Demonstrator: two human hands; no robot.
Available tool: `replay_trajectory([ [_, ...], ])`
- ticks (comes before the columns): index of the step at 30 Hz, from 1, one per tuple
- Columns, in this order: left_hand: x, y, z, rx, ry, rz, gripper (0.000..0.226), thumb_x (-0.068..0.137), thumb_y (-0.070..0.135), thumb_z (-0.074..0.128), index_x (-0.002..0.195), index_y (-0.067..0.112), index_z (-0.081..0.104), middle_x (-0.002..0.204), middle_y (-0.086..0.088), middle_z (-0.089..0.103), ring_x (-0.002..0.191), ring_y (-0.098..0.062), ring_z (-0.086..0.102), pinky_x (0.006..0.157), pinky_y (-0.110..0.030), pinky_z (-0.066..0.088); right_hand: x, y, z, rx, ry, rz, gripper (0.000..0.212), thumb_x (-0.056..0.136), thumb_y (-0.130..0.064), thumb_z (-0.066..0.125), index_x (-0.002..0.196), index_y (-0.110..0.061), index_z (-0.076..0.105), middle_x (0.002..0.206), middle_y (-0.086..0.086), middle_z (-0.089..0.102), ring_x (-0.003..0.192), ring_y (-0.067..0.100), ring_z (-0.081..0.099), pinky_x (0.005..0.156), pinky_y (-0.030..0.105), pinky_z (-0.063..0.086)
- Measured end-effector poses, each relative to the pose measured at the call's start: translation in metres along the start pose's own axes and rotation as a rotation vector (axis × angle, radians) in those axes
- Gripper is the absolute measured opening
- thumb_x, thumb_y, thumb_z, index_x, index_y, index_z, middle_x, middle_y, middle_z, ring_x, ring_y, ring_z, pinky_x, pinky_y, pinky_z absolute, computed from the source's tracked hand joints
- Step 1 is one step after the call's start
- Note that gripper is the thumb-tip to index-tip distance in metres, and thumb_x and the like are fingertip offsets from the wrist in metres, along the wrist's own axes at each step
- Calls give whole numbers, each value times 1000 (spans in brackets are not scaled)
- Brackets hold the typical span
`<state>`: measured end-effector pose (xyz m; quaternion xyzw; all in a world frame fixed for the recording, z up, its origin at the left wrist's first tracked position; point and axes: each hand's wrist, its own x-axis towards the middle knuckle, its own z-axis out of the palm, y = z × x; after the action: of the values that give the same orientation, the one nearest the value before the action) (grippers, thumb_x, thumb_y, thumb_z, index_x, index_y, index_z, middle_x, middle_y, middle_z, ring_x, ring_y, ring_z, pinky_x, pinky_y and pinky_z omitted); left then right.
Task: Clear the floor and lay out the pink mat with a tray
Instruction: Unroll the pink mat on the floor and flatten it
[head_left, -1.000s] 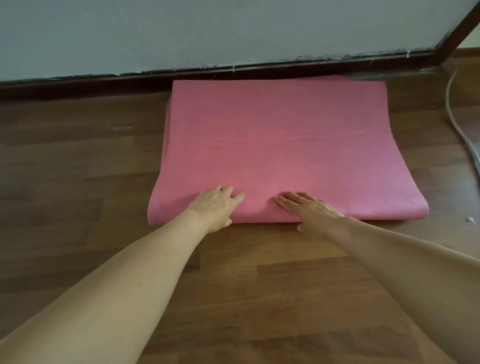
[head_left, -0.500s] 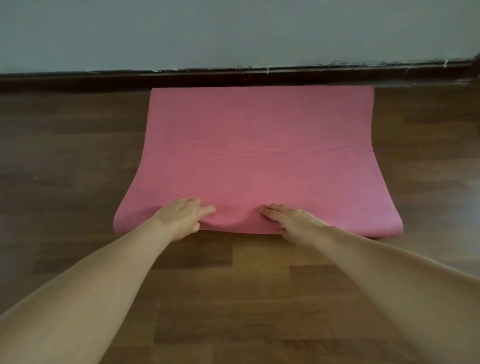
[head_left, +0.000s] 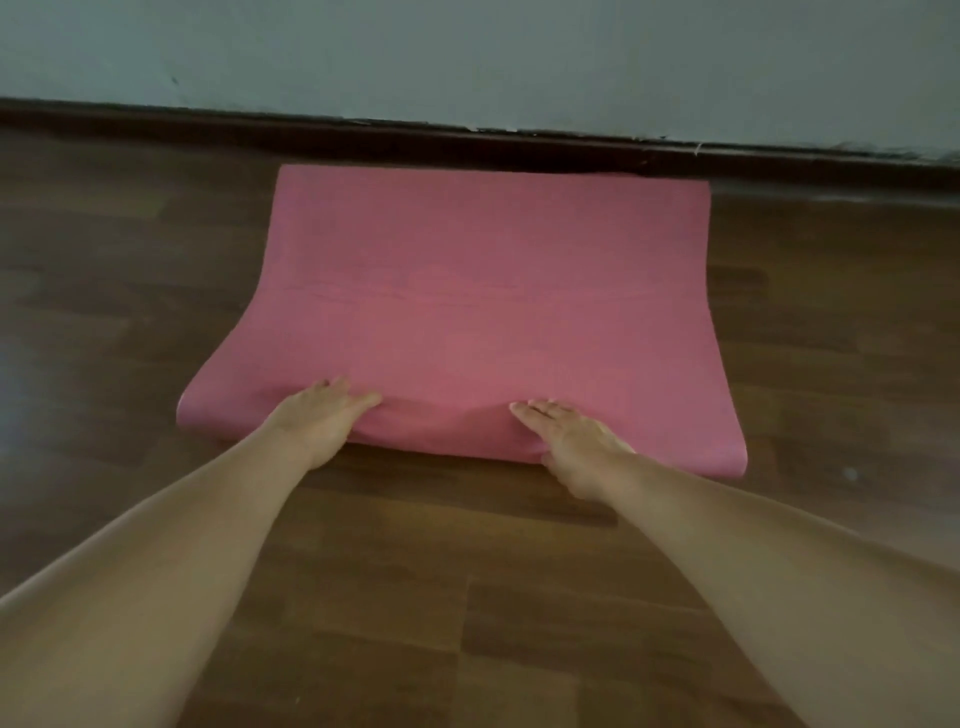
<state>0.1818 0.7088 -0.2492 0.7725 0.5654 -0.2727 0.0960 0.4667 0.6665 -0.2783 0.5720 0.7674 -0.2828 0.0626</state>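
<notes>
The pink mat (head_left: 483, 291) lies on the wooden floor, its far edge against the dark skirting board. Its near end curls over in a thick fold. My left hand (head_left: 322, 415) rests flat on that fold, left of centre, fingers together and pointing right. My right hand (head_left: 566, 436) lies palm down on the fold, right of centre, fingers pointing left, thumb tucked at the mat's underside. The mat dips slightly between the two hands. No tray is in view.
A grey wall (head_left: 467, 57) with a dark skirting board (head_left: 467, 140) runs across the back. Brown wooden floor (head_left: 426, 597) stretches to both sides and towards me. A small pale speck (head_left: 850, 473) lies right of the mat.
The view has swung left and closer; the cable at the right has left the frame. Both hands stay on the mat's near fold, which has come nearer to me.
</notes>
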Motion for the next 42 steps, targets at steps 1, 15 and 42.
replay_trajectory([
  [1, 0, 1, 0, -1, 24, -12, 61, 92, 3, 41, 145, 29, 26, 141, -14, 35, 125, -34, 42, 101, -44, 41, 3, -5, 2, -6, 10, 16, 79, 90, 7, 46, 150, -28, 7, 158, -3, 8, 145, 17, 7, 115, 29, 11],
  [15, 14, -15, 12, -133, 138, 105, 65, 87, -5, 44, 141, 29, 29, 132, -5, 36, 114, -29, 44, 95, -42, 45, 32, -38, 6, -38, -84, 35, 67, 97, -6, 39, 150, -29, 4, 159, -6, 0, 146, 17, -2, 115, 34, 16],
  [42, 4, -79, 26, -168, 55, -97, 52, 91, 11, 47, 140, 24, 32, 135, -12, 34, 112, -32, 51, 94, -44, 47, 46, -101, 7, -142, -145, 99, 84, 92, 3, 47, 148, -38, -1, 158, -9, -8, 145, 24, -6, 116, 50, 8],
])
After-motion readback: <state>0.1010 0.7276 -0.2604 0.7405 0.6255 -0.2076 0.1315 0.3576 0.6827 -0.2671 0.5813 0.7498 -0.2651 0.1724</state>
